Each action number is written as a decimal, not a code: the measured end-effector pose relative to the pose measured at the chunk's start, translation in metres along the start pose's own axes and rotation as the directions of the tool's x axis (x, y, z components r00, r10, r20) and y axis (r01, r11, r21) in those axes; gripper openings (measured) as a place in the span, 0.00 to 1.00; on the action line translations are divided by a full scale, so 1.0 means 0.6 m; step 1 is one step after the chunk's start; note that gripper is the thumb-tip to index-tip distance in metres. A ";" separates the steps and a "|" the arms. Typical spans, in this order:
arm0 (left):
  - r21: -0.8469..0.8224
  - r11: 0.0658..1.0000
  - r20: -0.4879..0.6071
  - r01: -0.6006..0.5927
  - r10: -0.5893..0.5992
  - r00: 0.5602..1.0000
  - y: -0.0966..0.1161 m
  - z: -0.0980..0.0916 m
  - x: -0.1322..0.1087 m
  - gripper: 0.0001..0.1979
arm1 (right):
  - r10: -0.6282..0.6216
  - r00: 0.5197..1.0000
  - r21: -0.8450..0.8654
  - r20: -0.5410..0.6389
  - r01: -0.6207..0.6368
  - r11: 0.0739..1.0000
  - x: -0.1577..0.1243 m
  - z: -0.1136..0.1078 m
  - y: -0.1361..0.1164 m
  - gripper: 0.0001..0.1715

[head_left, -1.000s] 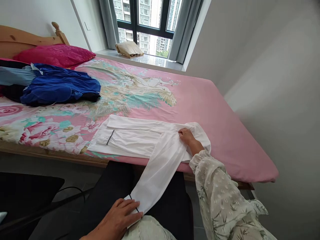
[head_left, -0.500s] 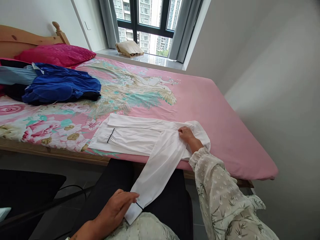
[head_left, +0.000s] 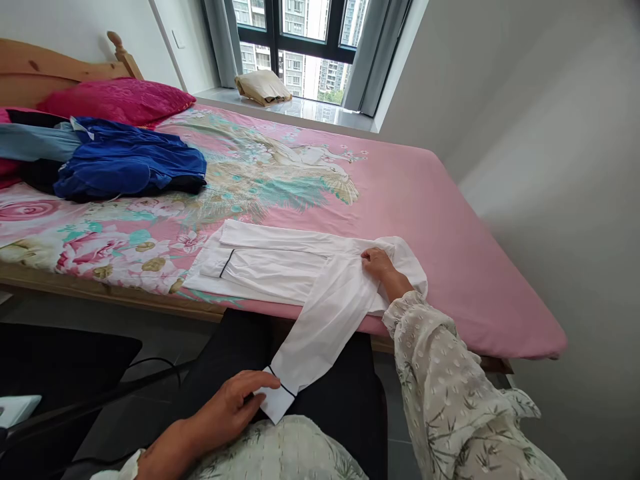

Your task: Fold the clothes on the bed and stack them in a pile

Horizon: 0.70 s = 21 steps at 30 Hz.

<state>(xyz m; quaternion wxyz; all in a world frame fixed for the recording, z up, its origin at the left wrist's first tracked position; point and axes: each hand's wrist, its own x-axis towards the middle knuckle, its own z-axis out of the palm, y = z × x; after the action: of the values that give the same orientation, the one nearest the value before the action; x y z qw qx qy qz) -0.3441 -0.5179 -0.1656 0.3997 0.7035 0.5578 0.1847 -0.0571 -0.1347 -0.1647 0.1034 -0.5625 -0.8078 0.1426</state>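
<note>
A white shirt (head_left: 275,275) lies folded lengthwise near the bed's front edge. One sleeve is laid along its body, with a dark line at the cuff. The other sleeve (head_left: 317,333) hangs over the edge and down across my dark-clad legs. My left hand (head_left: 235,403) holds the cuff of this hanging sleeve between thumb and fingers, above my lap. Over at the shirt's right end, my right hand (head_left: 379,265) is closed on the fabric where the hanging sleeve meets the body. Its fingertips are partly hidden in the cloth.
The bed (head_left: 400,193) has a pink flowered sheet. Blue and dark clothes (head_left: 130,160) are piled at the left, before a magenta pillow (head_left: 120,101). A beige folded cloth (head_left: 263,87) sits on the windowsill. A black surface (head_left: 65,360) stands at lower left.
My left hand has lifted the cuff slightly, and its thumb now shows at the cuff's edge. My right hand stays at the same place on the shirt. The view has shifted a little.
</note>
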 end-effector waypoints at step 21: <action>0.184 0.963 0.170 -0.198 0.168 0.971 0.051 0.002 0.000 0.18 | -0.065 0.998 -0.025 -0.005 0.065 0.998 0.000 0.007 -0.001 0.12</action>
<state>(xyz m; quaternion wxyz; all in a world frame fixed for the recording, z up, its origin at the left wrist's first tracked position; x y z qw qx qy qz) -0.3236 -0.5205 -0.1429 0.3497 0.8008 0.4737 0.1096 -0.0588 -0.1353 -0.1686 0.1034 -0.5376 -0.8271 0.1273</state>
